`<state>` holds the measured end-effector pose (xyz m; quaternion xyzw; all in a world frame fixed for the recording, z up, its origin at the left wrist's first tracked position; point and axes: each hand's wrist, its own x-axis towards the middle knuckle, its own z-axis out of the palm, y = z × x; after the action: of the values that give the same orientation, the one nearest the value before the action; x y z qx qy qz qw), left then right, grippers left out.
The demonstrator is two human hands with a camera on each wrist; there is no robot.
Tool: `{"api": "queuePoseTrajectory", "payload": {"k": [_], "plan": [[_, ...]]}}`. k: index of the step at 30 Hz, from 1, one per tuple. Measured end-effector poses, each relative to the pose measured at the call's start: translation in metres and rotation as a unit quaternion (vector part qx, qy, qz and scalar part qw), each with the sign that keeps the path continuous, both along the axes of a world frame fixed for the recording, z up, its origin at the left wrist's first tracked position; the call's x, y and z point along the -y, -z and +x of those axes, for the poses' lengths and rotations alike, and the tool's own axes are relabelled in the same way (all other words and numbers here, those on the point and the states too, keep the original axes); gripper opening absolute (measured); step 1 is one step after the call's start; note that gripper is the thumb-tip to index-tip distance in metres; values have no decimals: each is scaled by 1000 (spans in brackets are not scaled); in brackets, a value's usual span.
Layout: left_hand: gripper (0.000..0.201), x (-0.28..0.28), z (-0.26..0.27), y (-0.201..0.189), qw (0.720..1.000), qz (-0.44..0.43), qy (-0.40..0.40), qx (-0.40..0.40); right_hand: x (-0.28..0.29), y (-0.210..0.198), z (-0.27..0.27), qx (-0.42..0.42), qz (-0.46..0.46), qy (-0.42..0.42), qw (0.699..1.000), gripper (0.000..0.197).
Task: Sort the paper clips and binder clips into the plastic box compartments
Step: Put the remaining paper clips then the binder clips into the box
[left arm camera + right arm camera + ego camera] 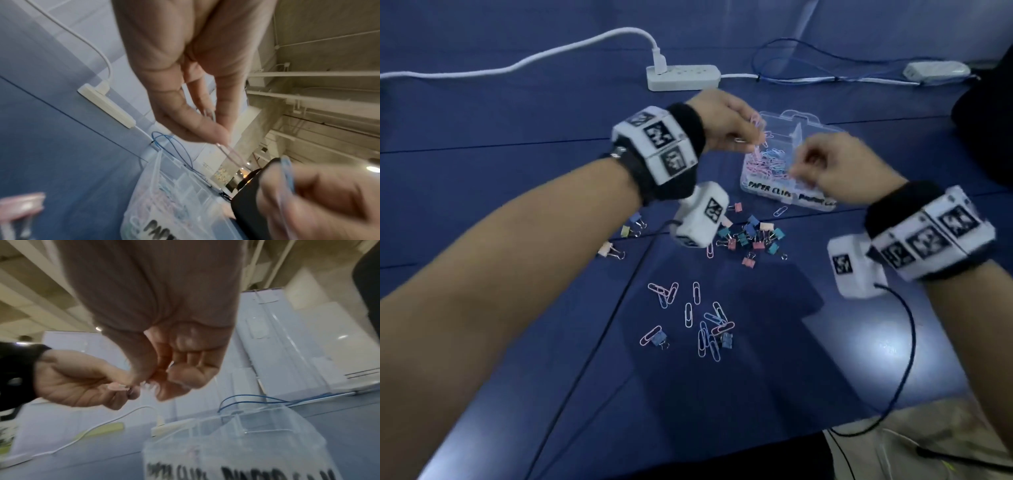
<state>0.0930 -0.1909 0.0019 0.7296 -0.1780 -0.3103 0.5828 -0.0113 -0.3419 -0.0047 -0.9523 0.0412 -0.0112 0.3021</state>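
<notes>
Two hands over the clear plastic box point(774, 186), which sits on the blue worktop point(517, 178) far of centre. Left hand point(726, 120) hovers above the box's left compartment, the one labelled PAPER CLIPS; its fingers point(205, 128) pinch paper clips, a pink one point(756, 120) sticking up from the fingertips. Right hand point(835, 168) hangs over the near right part of the box, fingers point(180, 378) curled in a pinch; the left wrist view shows a blue paper clip point(287, 172) held in it. The two hands' fingertips nearly meet in the right wrist view; touching or not, cannot tell.

Left compartment holds a heap of pink and blue paper clips point(767, 164). Right compartment's label is partly hidden by the right hand, contents not readable.

On the worktop, near side of the box: a cluster of small binder clips point(753, 236) in pink, teal, blue and cream. Three more binder clips point(633, 226) lie apart to the left. Nearer still, a scatter of loose paper clips point(698, 318), pink, blue and white, with two blue binder clips point(657, 337) mixed in. One paper clip point(780, 210) lies just beside the box's near wall.

Far side: white power strip point(683, 77) with a white cable plugged in, and a thin blue wire point(791, 54) to its right
</notes>
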Motion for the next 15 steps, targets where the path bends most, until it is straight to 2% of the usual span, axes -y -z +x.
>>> {"api": "queuePoseTrajectory", "payload": {"k": [4, 6, 8, 9, 12, 15], "plan": [[21, 39, 7, 16, 994, 62, -49, 81, 19, 14, 44, 83, 95, 150, 981, 34], [7, 51, 7, 26, 983, 110, -51, 136, 21, 24, 56, 85, 90, 187, 975, 28], [16, 56, 6, 32, 961, 176, -39, 211, 17, 29, 59, 69, 71, 186, 977, 10], [20, 56, 5, 33, 950, 198, -25, 239, 16, 30, 57, 62, 69, 180, 979, 9], [26, 56, 2, 31, 936, 224, 13, 273, 14, 31, 53, 56, 76, 152, 984, 17], [34, 56, 2, 32, 932, 221, 17, 289, 13, 26, 44, 55, 68, 146, 985, 23]]}}
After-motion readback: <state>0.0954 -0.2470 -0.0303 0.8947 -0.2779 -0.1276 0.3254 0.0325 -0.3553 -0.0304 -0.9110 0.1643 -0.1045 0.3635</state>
